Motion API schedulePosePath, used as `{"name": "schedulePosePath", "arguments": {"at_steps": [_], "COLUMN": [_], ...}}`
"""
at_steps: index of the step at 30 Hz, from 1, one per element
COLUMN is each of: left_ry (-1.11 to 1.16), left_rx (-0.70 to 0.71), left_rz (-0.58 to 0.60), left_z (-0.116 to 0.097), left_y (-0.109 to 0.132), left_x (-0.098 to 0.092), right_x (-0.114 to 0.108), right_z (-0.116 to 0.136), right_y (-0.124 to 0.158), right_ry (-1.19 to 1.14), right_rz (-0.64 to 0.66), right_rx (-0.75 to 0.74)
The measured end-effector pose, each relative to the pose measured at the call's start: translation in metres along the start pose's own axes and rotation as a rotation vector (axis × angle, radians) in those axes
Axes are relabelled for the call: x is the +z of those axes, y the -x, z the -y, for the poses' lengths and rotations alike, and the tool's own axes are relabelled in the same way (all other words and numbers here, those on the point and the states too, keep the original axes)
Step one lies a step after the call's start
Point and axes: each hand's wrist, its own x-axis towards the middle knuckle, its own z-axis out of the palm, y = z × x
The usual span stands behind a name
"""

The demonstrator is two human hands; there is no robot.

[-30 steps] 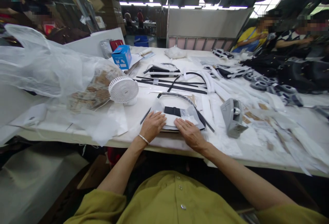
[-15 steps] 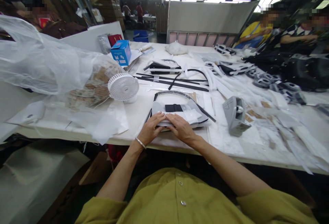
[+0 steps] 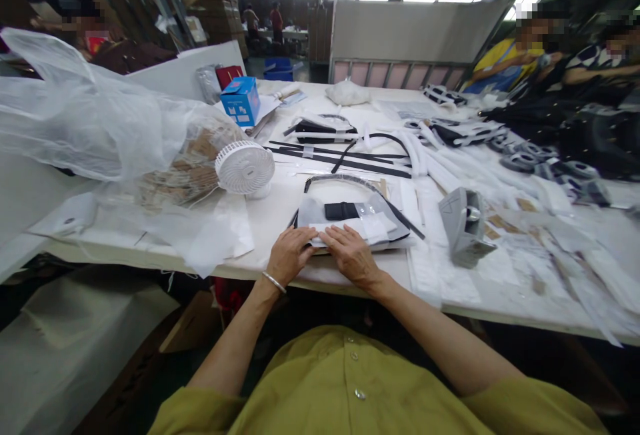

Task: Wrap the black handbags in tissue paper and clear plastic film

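A handbag [image 3: 387, 238] lies flat near the table's front edge, mostly covered by pale wrapping sheet, its dark strap wrapped in clear film [image 3: 345, 180] and arched behind it. On top sit a small black piece [image 3: 341, 211] and clear plastic [image 3: 373, 212]. My left hand [image 3: 291, 252], with a bangle at the wrist, grips the near left edge, fingers above and thumb at the front. Beside it my right hand [image 3: 353, 256] holds the same near edge, fingers stretched over the white sheet. Both thumbs are partly hidden.
A white fan [image 3: 244, 167] and a big clear plastic bag [image 3: 115, 122] stand left, with a blue box [image 3: 240, 100] behind. Black strips [image 3: 345, 158] lie beyond the handbag. A grey tape dispenser [image 3: 463, 225] stands right. Co-workers [image 3: 505, 62] sit at the far right.
The view has shifted slightly, so everything appears a little to the right. My hands stay at the handbag's near edge, with the fingers slightly closer to the front.
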Motion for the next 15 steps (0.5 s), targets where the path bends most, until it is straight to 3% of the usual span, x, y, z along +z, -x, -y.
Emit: {"name": "schedulePosePath", "arguments": {"at_steps": [7, 11, 15], "left_ry": [-0.024, -0.098, -0.13], "left_rx": [0.112, 0.146, 0.141], "left_rz": [-0.18, -0.185, -0.176], "left_z": [-0.009, -0.013, -0.012], "left_y": [-0.002, -0.006, -0.014], "left_x": [-0.018, -0.021, -0.028], "right_x": [-0.003, -0.007, -0.013], "right_z": [0.0, -0.001, -0.001], "right_y": [0.0, 0.0, 0.0], "right_ry": [-0.09, -0.18, -0.278], "right_rz": [-0.017, -0.023, -0.116], "right_rx": [0.047, 0.093, 0.156]}}
